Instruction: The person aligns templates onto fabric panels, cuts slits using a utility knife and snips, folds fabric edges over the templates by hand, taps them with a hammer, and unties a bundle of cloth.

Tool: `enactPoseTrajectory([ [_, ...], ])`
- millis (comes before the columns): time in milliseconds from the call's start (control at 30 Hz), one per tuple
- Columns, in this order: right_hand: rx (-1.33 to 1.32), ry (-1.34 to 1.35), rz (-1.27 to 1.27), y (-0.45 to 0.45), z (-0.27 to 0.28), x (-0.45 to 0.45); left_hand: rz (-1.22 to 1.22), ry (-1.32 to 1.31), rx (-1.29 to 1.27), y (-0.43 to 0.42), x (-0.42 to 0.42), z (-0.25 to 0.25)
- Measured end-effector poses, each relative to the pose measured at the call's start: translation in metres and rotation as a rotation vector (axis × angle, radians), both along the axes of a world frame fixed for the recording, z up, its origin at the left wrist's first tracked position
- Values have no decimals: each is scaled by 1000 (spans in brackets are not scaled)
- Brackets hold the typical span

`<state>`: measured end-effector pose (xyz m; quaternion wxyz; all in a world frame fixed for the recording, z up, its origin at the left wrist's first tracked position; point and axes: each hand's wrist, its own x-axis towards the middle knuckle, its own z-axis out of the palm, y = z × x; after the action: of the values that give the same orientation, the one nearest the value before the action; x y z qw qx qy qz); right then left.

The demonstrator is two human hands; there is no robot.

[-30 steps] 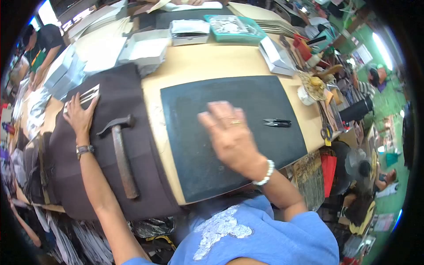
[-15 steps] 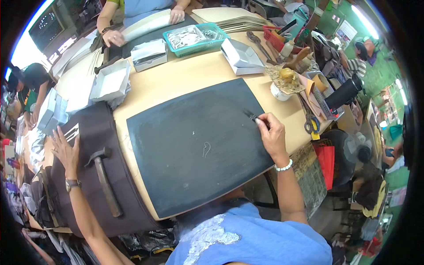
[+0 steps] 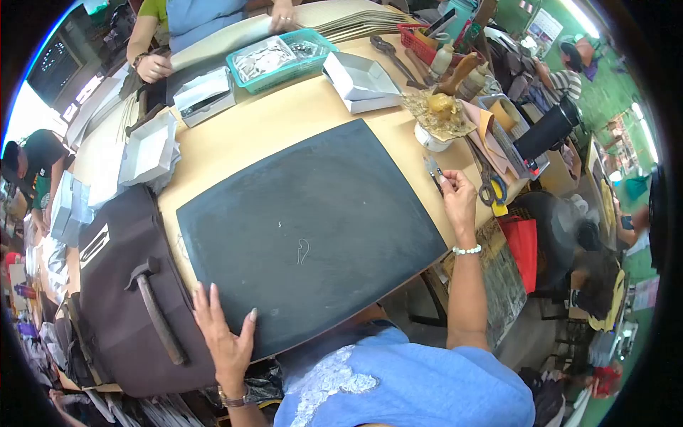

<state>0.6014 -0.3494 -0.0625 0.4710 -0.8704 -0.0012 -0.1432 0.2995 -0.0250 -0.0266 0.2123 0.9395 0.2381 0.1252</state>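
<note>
A dark board (image 3: 313, 206) lies on the table in front of me, with a loose bit of pale thread (image 3: 304, 250) near its middle. My left hand (image 3: 226, 333) is open, fingers spread, over the board's lower-left corner. Past the board's right edge, my right hand (image 3: 459, 197) is closed around small thread snips (image 3: 432, 171), their blades pointing away from me. Left of the board, a hammer (image 3: 158, 313) rests on a stack of dark brown material (image 3: 121, 299). A pale marked patch (image 3: 94, 244) shows on that stack.
Scissors (image 3: 491, 186) lie right of my right hand, below a white pot (image 3: 432, 141) topped with yellow glue. White boxes (image 3: 361, 82) and a teal basket (image 3: 281, 60) stand at the back. A co-worker's hands (image 3: 153, 68) work across the table.
My left hand has moved right, from the brown stack to the board's corner. My right hand has carried the snips off the board to its right side. The camera view has shifted slightly.
</note>
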Motion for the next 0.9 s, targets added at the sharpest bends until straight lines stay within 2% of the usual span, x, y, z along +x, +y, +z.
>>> enactPoseTrajectory([
  [33, 9, -5, -10, -6, -4, 2, -6, -15, -48, -4, 0, -8],
  [100, 27, -17, -30, -14, -9, 3, -11, -15, 14, -4, -1, -12],
  [333, -273, -79, -273, -39, 1, 24, -8, -15, 40, -6, 0, -12],
  [467, -364, -189, -328, -53, 16, 32, -10, -35, 18, -5, 0, -13],
  [600, -342, -362, -325, -74, 34, 47, 3, -14, 26, -6, 0, -12],
  [800, -853, -459, -323, -124, 91, 92, 9, -5, 14, -7, 0, -10],
  [900, -993, -326, -303, -149, 93, 125, 6, -24, 15, -7, 0, -11],
])
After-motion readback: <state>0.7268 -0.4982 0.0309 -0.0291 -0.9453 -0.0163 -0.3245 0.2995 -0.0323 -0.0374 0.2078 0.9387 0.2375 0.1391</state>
